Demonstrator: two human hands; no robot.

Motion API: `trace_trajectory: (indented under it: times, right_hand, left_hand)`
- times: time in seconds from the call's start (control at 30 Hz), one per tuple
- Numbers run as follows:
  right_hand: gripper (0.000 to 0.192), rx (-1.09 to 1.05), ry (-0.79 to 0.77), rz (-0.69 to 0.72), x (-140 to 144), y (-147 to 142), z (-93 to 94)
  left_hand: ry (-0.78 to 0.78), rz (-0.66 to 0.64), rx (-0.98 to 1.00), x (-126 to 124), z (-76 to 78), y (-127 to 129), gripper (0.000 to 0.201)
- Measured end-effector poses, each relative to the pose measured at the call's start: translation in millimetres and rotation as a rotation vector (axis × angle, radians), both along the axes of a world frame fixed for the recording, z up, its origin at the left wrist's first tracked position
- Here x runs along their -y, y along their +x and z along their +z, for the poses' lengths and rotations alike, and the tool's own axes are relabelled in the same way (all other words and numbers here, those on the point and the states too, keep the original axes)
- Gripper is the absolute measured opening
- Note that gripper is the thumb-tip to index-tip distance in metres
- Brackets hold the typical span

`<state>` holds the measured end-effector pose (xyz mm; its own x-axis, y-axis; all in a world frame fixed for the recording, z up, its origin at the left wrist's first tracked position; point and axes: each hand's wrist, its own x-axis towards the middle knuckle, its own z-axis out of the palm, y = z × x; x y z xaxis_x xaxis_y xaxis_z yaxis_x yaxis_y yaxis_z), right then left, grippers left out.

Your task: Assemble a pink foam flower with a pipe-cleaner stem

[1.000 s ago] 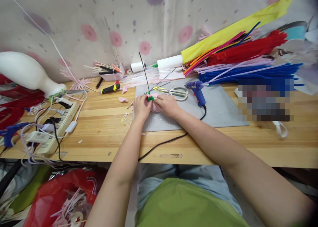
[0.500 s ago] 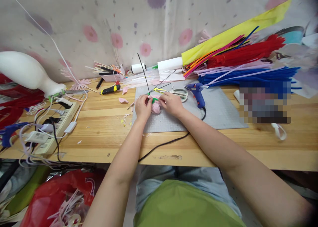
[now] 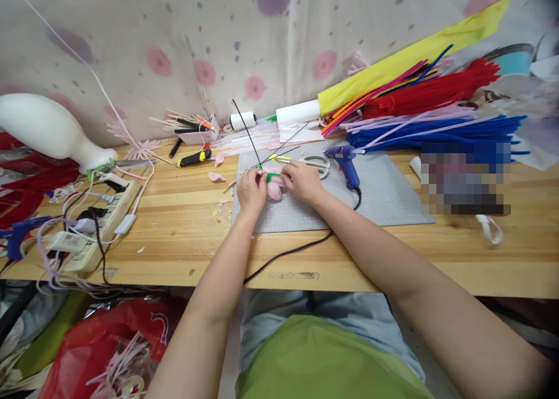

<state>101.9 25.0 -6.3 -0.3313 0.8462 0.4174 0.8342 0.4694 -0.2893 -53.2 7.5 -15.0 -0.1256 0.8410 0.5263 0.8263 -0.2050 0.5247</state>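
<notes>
My left hand (image 3: 252, 191) pinches the lower end of a thin dark wire stem (image 3: 247, 130), which leans up and to the left from the fingers. Between my hands runs a narrow green strip of tape (image 3: 273, 175), starting at the base of the wire. Its other end is in the closed fingers of my right hand (image 3: 303, 182). Pale pink petals (image 3: 274, 191) lie just below the strip on the grey cutting mat (image 3: 301, 215). Scissors (image 3: 322, 166) rest behind my right hand, partly hidden. Fingertip details are too small to make out.
A blue glue gun (image 3: 348, 169) stands on the mat, its black cord running to the front. Blue pipe cleaners (image 3: 437, 136) and red ones (image 3: 432, 93) lie at the back right. A yellow-black cutter (image 3: 193, 158) and a power strip (image 3: 102, 227) are to the left.
The wire stem has tilted further to the left. The green strip shows a little more stretched between my hands, which stay almost in place.
</notes>
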Motion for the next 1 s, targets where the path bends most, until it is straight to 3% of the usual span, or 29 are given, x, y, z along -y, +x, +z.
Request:
trace_trajectory:
  times: [0.5,0.77,0.87,1.0]
  right_hand:
    - [0.024,0.048,-0.016,0.003,2,4,4.3]
    - [0.023,-0.006,-0.021,0.014,-3,5,-4.4]
    - [0.021,-0.039,-0.03,0.0,-3,3,-5.8]
    - [0.02,-0.075,-0.061,-0.007,-2,1,-5.2]
  left_hand:
    - [0.025,-0.006,-0.002,-2,-4.0,-1,0.009]
    - [0.078,-0.196,0.185,0,-7.8,-13,0.02]
    - [0.079,-0.196,0.228,-3,-7.6,-15,0.022]
    - [0.059,-0.14,0.137,-7,-5.6,-9,0.016]
